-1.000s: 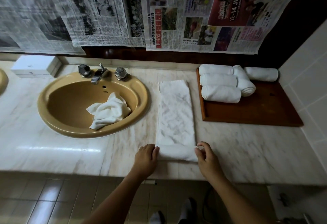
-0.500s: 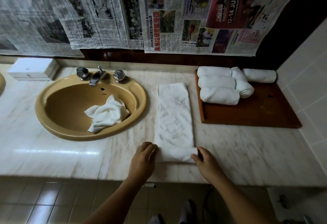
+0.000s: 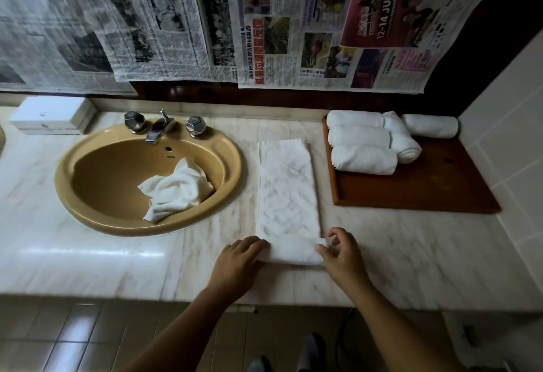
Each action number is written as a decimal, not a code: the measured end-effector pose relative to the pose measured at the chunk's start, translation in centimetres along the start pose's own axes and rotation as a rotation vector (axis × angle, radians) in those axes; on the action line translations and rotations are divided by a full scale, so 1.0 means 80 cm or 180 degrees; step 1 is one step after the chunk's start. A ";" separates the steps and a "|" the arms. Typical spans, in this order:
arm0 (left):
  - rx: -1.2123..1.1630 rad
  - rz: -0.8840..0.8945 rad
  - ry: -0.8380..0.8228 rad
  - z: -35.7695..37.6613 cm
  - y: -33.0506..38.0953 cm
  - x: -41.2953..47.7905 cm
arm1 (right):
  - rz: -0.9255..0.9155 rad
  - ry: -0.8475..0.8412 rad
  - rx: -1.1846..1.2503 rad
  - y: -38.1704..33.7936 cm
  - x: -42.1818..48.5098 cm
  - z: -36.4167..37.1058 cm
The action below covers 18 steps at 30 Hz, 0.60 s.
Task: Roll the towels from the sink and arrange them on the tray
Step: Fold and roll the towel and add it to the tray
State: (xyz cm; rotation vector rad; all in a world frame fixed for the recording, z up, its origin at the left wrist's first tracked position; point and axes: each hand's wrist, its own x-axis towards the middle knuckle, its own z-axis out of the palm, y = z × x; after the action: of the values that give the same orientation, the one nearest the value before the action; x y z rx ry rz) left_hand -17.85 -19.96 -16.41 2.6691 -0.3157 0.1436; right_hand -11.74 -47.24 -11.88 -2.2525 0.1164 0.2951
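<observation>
The counter [image 3: 411,248] is pale marble. Its near edge runs just below the two hands. There is bare counter to the right of the hands, between them and the tiled wall [image 3: 514,142]. There is also bare counter near the sink [image 3: 88,195], on the left.

The long towel [image 3: 288,189] is white and folded into a thin strip. It lies flat on the counter between the sink and the tray [image 3: 411,195], touching neither. Its far end points at the back wall. Its near end is curled up into a small fat roll.

The left hand [image 3: 238,260] is at the left end of that roll, with bent fingers gripping it. The right hand [image 3: 340,251] is at the right end. Its thumb is on the roll and its fingers curve over it in a loose pinch.

One more white towel [image 3: 176,192] lies crumpled in the brown sink, on the right side of the bowl.

The tray is dark wood, in the far right corner by the wall. Five rolled towels [image 3: 361,142] sit on its far part. Three lie in a row, one lies slanted against them, and one lies at the far right. The near part of the tray is bare wood.

A metal tap [image 3: 158,130] with two knobs stands behind the sink. A white box [image 3: 50,119] sits far left. Newspapers [image 3: 293,34] hang on the back wall.
</observation>
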 end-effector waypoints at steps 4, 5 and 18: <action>-0.0206 -0.0125 -0.0068 -0.009 0.001 0.008 | -0.0984 -0.0170 -0.0498 0.019 -0.004 0.003; -0.0295 -0.0203 -0.0077 -0.011 0.003 0.010 | -0.1008 -0.0278 -0.0614 0.021 -0.006 0.003; -0.1436 -0.1004 -0.0245 -0.020 0.007 0.022 | -0.0010 -0.0999 -0.0011 0.005 0.021 -0.016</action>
State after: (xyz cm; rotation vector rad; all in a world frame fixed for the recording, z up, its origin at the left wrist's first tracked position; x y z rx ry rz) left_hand -16.40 -20.12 -14.46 2.2411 0.0509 -0.1167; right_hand -9.92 -48.44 -11.80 -2.1800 -0.0534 0.6420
